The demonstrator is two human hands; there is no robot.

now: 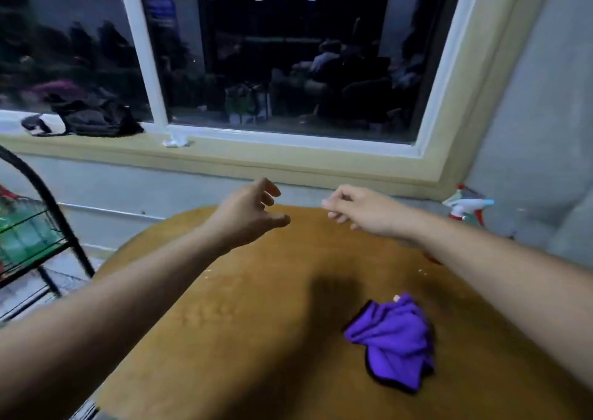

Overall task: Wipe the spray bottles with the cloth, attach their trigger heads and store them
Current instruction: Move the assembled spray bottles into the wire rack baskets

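Two hands: both reach out over the far half of the table point(256, 323), apart from each other.
Left hand point(253, 211): fingers loosely curled, thumb out, holding nothing; above the table's far edge.
Right hand point(356, 208): fingers loosely curled, nothing seen in them; above the table's far edge, right of centre.
Cloth point(393, 339): purple, soft pile, dark-bound hem, crumpled in a heap; lies on the table's near right part, touched by neither hand.
Spray bottle point(467, 217): body blurred and partly hidden; by the wall at the table's far right edge. Whether it stands on the table or just past it cannot be told.
Trigger head point(468, 203): white with red and pale blue parts; seated on that bottle.
Rack point(48, 214): black metal tube with wire shelves and an arched top; stands left of the table.
Green shapes point(25, 227): blurred, on a rack shelf; possibly stored bottles, not certain.
Table: rounded, yellow-brown wood-look top, smooth with a dull sheen.
Bag point(93, 116): dark fabric, slumped on the window sill beyond the table, to the left.
Done, as judged: one head fitted; some bottles probably racked.
Left, as judged: the bottle by the wall is not yet stored, and whether it has been wiped cannot be told.
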